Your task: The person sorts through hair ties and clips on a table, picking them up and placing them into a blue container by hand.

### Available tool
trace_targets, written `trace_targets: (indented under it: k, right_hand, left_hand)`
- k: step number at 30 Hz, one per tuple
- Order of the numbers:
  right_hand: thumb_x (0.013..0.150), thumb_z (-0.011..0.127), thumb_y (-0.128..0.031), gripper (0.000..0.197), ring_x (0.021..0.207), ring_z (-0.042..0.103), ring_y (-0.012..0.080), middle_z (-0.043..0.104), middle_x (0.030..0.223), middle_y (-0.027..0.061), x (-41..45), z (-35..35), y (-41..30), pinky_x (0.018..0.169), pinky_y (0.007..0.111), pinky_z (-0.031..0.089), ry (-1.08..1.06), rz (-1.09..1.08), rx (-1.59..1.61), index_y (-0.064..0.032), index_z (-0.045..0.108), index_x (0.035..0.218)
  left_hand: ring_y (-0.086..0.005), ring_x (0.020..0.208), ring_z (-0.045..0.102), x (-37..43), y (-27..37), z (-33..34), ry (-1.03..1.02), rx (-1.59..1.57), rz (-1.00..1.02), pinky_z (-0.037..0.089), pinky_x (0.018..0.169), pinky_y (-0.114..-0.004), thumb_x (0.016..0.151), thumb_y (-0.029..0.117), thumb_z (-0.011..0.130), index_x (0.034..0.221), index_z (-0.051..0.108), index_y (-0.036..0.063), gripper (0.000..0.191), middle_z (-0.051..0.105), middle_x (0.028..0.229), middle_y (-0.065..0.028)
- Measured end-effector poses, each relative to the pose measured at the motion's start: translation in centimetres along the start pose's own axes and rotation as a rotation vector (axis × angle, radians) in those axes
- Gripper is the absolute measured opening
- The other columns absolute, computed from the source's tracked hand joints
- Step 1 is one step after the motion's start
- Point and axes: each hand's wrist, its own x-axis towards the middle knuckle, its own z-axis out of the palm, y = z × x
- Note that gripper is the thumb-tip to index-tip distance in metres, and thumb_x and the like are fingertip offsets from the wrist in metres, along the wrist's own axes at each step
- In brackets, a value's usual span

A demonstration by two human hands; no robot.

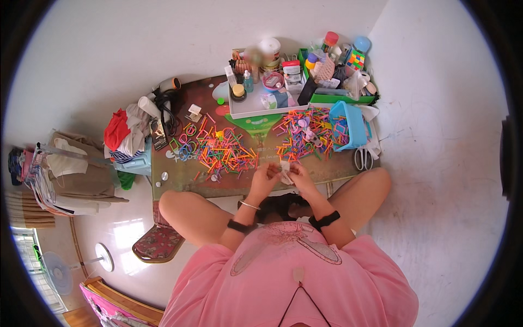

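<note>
My left hand [266, 178] and my right hand [299, 176] are close together at the table's near edge. Between them they hold a small, crumpled whitish piece [285, 172], perhaps tissue or thin plastic; its material is not plain. Past my left hand spreads a pile of colourful small plastic sticks [229, 153], with plastic rings [188, 143] at its left side. A second pile of such sticks [304, 135], with small purple pieces on it, lies beyond my right hand. A light-blue plastic basket [356, 126] is tipped on its side at that pile, with sticks in its mouth.
A white tray [269, 112] with bottles and a green box [343, 99] with a hairbrush and a puzzle cube stand at the back. Scissors [363, 159] lie at the right edge. A hair dryer [168, 84] and heaped clothes [126, 128] are at the left. A padded chair [158, 244] stands at the lower left.
</note>
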Motion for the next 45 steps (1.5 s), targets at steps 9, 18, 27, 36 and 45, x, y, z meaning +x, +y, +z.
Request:
trace_targets:
  k: [9,18,27,36,45]
  right_hand:
    - [0.082,0.056,-0.008,0.010,0.062,0.052,0.0051,0.060,0.071,0.0022,0.1,0.5,-0.4,0.054,0.020,0.040,0.197,-0.292,-0.211,0.0009,0.057,0.087]
    - [0.083,0.056,-0.011,0.012,0.063,0.051,0.0027,0.058,0.070,-0.0006,0.2,0.2,-0.2,0.054,0.018,0.039,0.250,-0.285,-0.254,0.0008,0.059,0.083]
    - [0.085,0.054,-0.012,0.017,0.069,0.055,0.0059,0.059,0.083,-0.0003,-0.1,-0.1,-0.5,0.060,0.020,0.042,0.170,-0.094,0.272,-0.0029,0.057,0.098]
    - [0.084,0.054,-0.009,0.015,0.069,0.053,0.0049,0.059,0.081,-0.0005,-0.2,-0.1,-0.8,0.060,0.019,0.040,0.219,-0.132,0.221,-0.0017,0.058,0.097]
    - [0.083,0.052,-0.005,0.015,0.068,0.051,0.0044,0.059,0.079,0.0006,0.0,0.5,0.0,0.059,0.018,0.038,0.171,-0.247,0.019,0.0007,0.058,0.096]
  left_hand:
    - [-0.0105,0.056,0.059,-0.5,0.5,0.0,-0.074,0.016,-0.141,0.046,0.053,-0.024,0.075,0.012,0.064,0.078,0.059,-0.0012,0.014,0.061,0.063,-0.0051]
    - [-0.0124,0.059,0.061,-0.5,1.1,0.5,-0.020,0.264,0.056,0.048,0.055,-0.024,0.072,0.011,0.065,0.079,0.060,-0.0015,0.015,0.061,0.064,-0.0072]
    - [-0.0133,0.061,0.061,-0.4,-1.5,0.3,-0.098,-0.128,-0.161,0.048,0.053,-0.024,0.078,0.005,0.059,0.084,0.055,-0.0034,0.012,0.061,0.070,-0.0085]
    - [-0.0144,0.060,0.062,-0.5,0.2,0.1,-0.010,0.125,-0.118,0.047,0.054,-0.025,0.080,0.010,0.057,0.083,0.054,-0.0023,0.013,0.061,0.066,-0.0088]
    - [-0.0111,0.064,0.060,-0.5,0.8,0.4,-0.197,-0.092,-0.176,0.047,0.058,-0.023,0.081,0.014,0.058,0.086,0.061,-0.0030,0.018,0.064,0.071,-0.0060]
